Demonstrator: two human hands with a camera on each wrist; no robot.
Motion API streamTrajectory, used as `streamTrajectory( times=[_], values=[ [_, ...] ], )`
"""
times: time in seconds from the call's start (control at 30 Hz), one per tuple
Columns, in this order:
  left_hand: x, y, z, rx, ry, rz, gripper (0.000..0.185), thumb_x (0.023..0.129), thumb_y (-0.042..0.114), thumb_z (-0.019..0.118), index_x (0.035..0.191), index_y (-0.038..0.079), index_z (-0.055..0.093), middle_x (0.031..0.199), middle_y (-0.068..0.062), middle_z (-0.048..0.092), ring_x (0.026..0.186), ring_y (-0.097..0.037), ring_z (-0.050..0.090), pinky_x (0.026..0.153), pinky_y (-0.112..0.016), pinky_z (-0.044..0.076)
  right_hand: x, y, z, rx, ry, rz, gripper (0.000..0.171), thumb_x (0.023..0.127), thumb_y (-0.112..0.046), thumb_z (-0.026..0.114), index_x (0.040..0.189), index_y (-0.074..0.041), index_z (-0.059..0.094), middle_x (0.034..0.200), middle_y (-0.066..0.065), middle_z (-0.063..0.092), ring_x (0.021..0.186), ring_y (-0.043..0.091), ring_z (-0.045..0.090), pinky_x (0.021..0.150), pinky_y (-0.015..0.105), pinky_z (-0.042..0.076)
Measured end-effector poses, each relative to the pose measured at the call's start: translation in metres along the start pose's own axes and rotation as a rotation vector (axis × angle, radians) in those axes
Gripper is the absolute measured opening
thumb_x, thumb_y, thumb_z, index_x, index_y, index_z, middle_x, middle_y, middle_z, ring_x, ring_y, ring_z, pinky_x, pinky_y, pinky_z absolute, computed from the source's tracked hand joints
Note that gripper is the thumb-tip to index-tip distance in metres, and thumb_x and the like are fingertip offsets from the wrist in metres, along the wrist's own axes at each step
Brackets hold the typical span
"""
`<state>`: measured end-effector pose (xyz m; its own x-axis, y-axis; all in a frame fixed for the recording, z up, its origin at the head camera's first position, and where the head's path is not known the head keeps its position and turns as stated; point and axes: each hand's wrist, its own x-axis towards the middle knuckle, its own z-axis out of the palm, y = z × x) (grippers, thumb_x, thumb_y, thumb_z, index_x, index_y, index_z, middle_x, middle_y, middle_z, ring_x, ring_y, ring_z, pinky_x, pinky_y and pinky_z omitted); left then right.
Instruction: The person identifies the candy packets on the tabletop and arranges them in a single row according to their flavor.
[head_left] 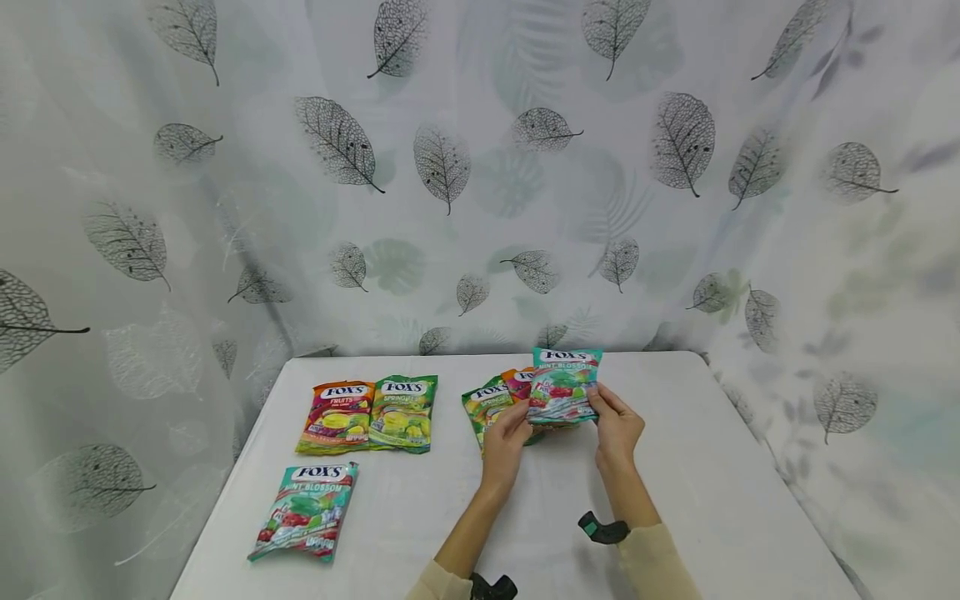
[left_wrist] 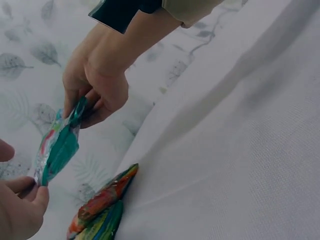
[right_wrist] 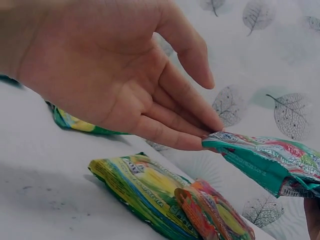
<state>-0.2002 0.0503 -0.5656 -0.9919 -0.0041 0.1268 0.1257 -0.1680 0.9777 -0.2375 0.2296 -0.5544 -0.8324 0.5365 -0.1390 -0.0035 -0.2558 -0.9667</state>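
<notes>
Head: both hands hold a teal Mint Blossom bag (head_left: 564, 385) lifted above the white surface (head_left: 712, 492), left hand (head_left: 504, 442) pinching its left edge, right hand (head_left: 617, 429) its right edge. Under it, a green bag (head_left: 483, 403) and a red bag (head_left: 518, 382) lie overlapped. Three more bags (head_left: 367, 412) lie well apart at left

Left wrist: right hand (left_wrist: 95, 82) fingers curled, pinching the bag's far end; left hand (left_wrist: 17, 207) grips the near end

Right wrist: right hand (right_wrist: 115, 75) fingertips clamp the teal bag's corner, thumb apart above; green and red bags just below on the surface
</notes>
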Motion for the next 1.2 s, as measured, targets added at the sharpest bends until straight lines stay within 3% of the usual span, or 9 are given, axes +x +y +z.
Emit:
streamTrajectory(
  times=[0.5,0.73,0.93,1.2],
  values=[
    [-0.013,0.006,-0.013,-0.016,0.030,0.033,0.041,0.101,0.001,0.055,0.141,-0.005,0.060,0.150,-0.016,0.054,0.142,-0.029,0.051,0.113,-0.029,0.043,-0.015,0.009,0.011,0.048,-0.013,-0.013,0.041,0.094,-0.023,0.080,0.127,0.000,0.073,0.101,-0.011,0.077,0.097,0.008,0.071,0.083,0.019,0.059],
    [-0.022,0.010,-0.023,0.038,0.053,0.003,0.040,0.105,0.007,0.053,0.143,0.000,0.061,0.153,-0.014,0.054,0.142,-0.027,0.051,0.113,-0.029,0.043,-0.023,0.014,0.015,0.044,-0.038,0.019,0.044,0.093,-0.024,0.080,0.129,0.001,0.072,0.106,-0.008,0.078,0.097,0.007,0.072,0.085,0.021,0.059],
    [-0.027,0.010,-0.032,0.028,0.077,0.009,0.038,0.104,0.007,0.054,0.141,-0.002,0.062,0.150,-0.014,0.056,0.142,-0.030,0.051,0.113,-0.031,0.044,-0.030,0.016,0.021,0.074,-0.043,0.041,0.044,0.091,-0.020,0.083,0.128,0.002,0.072,0.103,-0.006,0.078,0.094,0.007,0.073,0.082,0.022,0.060],
    [-0.031,0.013,-0.046,-0.007,0.092,0.019,0.038,0.104,0.006,0.058,0.140,-0.001,0.063,0.151,-0.015,0.055,0.143,-0.028,0.050,0.112,-0.025,0.043,-0.041,0.017,0.029,0.072,-0.085,0.057,0.046,0.092,-0.022,0.082,0.130,0.001,0.071,0.105,-0.007,0.078,0.094,0.007,0.072,0.083,0.023,0.060]
  ],
)
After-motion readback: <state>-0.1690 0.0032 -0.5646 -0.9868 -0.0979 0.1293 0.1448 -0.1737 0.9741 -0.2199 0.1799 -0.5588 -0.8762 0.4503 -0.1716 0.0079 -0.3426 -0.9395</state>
